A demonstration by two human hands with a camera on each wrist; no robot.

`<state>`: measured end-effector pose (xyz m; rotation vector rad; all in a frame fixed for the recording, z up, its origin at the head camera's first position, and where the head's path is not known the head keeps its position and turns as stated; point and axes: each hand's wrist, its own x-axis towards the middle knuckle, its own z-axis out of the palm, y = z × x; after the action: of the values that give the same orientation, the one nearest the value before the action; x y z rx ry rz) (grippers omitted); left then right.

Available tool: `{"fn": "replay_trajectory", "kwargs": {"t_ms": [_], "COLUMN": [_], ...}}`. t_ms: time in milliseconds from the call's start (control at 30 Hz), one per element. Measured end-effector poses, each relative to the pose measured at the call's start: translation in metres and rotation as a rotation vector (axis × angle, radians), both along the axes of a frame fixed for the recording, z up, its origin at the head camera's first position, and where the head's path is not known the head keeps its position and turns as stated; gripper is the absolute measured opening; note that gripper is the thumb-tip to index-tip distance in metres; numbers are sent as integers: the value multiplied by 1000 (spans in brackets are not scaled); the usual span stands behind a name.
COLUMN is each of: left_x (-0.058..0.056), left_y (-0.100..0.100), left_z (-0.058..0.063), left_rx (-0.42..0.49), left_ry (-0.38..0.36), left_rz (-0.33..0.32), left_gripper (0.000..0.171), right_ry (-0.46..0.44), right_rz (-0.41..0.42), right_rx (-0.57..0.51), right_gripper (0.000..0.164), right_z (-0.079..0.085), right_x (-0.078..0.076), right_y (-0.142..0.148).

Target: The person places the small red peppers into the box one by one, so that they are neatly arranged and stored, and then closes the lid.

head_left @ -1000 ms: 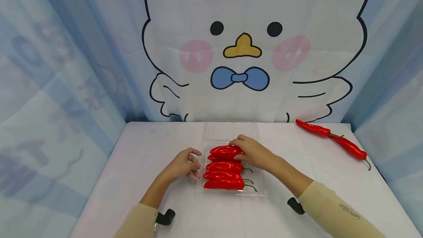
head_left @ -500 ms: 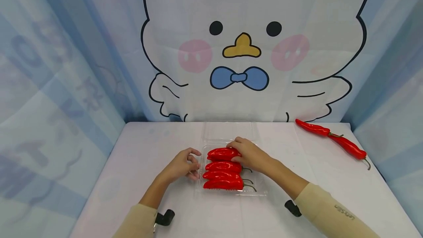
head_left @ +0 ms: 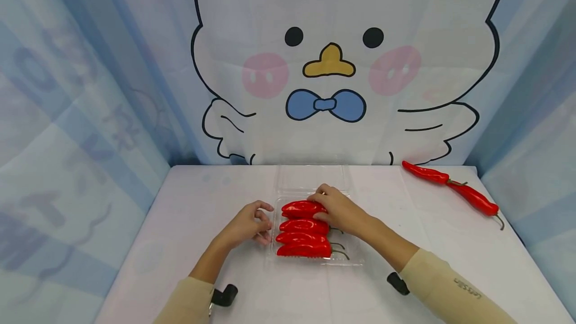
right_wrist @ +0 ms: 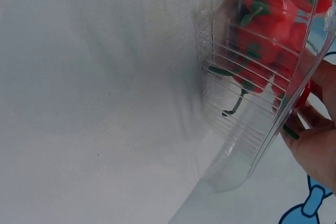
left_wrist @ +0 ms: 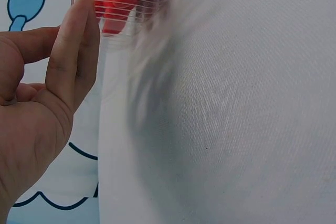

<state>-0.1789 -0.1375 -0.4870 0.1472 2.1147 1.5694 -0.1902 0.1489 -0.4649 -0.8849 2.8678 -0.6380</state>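
A clear ribbed plastic box (head_left: pixel 355 255) sits on the table with several glossy red chili peppers (head_left: pixel 303 250) lying in a row inside, stems toward the right. At the far end of the row, my right hand (head_left: pixel 341 210) holds the stem end of one chili pepper (head_left: pixel 299 208) between thumb and fingers. In the right wrist view the green stems (right_wrist: pixel 255 10) show through the box wall. My left hand (head_left: pixel 249 223) stays beside the box's left side, and its fingertips (left_wrist: pixel 84 4) meet the clear wall in the left wrist view.
The box's clear lid (head_left: pixel 310 179) lies folded back toward the rear edge. Two more chili peppers, one at the back (head_left: pixel 425 173) and one nearer (head_left: pixel 476 200), lie end to end at the table's right rear. A curtain with a cartoon bird (head_left: pixel 330 139) hangs behind the white table (head_left: pixel 216 184).
My right hand has shifted slightly left with the far chili pepper, which now sits a little farther left in the row. My left hand has stayed in place.
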Motion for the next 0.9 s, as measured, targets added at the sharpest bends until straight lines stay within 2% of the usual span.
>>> {"fn": "replay_trajectory", "kwargs": {"t_ms": [400, 900], "left_x": [1, 0], "left_y": [1, 0], "left_z": [2, -1], "left_rx": [-16, -2], "left_ry": [-1, -6], "left_rz": [8, 2], "left_gripper": [39, 39], "right_ry": [21, 39], "right_rz": [-18, -21], "right_rx": [-16, -25], "right_gripper": [37, 37], "right_z": [-4, -7], "right_x": [0, 1], "right_y": [-5, -5]}}
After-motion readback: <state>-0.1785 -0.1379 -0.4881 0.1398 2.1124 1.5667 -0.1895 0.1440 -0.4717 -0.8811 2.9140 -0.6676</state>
